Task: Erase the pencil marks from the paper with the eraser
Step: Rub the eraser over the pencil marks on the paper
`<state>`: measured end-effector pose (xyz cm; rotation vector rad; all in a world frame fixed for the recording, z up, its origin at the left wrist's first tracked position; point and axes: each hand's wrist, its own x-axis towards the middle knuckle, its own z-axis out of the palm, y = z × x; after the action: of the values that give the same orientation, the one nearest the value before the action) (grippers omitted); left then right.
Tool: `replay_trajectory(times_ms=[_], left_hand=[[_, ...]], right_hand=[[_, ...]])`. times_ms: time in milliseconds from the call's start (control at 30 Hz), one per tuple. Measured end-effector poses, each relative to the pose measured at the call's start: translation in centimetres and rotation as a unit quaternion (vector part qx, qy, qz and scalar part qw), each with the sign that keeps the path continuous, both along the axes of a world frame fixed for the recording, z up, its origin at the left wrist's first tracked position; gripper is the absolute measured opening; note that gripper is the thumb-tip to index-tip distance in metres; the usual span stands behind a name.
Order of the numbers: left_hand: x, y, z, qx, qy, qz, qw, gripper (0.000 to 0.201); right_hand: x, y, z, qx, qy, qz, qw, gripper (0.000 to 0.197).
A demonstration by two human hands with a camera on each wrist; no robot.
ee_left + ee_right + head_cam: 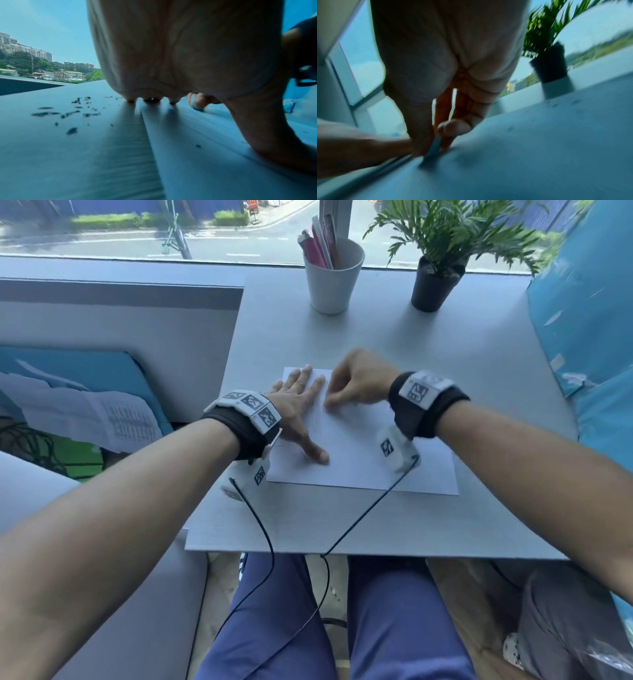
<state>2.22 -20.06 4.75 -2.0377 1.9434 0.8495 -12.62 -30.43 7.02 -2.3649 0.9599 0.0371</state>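
Left hand flat on smooth paper; right hand pinches thin eraser.

paper: white sheet, lies flat on the table, faint pencil marks near its left side | eraser: small, thin, blue-grey, blurry, stands on its edge, bottom touching the paper

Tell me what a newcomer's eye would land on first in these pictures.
Two bare hands meet over a white paper at the table's middle: the left hand pressed flat on it, the right hand pinching an eraser against the sheet. Behind them, by the window, stand a white cup of pens and a potted plant.
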Motion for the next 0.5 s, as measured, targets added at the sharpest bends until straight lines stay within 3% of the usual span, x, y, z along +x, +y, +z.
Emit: replay_trajectory(times_ms=[100,267,400,433,500], left_hand=[[-0.1,0.0,0.0,-0.001,-0.005,0.001,1.0,0.157],[0.0,0.0,-0.1,-0.004,-0.005,-0.005,1.0,0.157],[-0.2,0.0,0.2,-0.001,-0.011,-0.006,1.0,0.153],[-0.2,0.0,0.2,0.0,-0.012,-0.007,1.0,0.153],[-0.2,0.1,0.0,-0.001,-0.006,-0.009,1.0,0.153]], right_hand=[[0.0,-2.0,0.5,-0.053,-0.008,-0.073,0.996,0.018],[-0.4,2.8,-0.1,0.024,0.027,0.068,0.997,0.009],[-0.5,-1.7,0.4,-0.023,-0.022,-0.093,0.995,0.012],[-0.4,-1.3,0.2,-0.033,-0.021,-0.09,0.995,0.012],[-0.2,1.5,-0.3,-0.022,0.002,-0.008,1.0,0.009]])
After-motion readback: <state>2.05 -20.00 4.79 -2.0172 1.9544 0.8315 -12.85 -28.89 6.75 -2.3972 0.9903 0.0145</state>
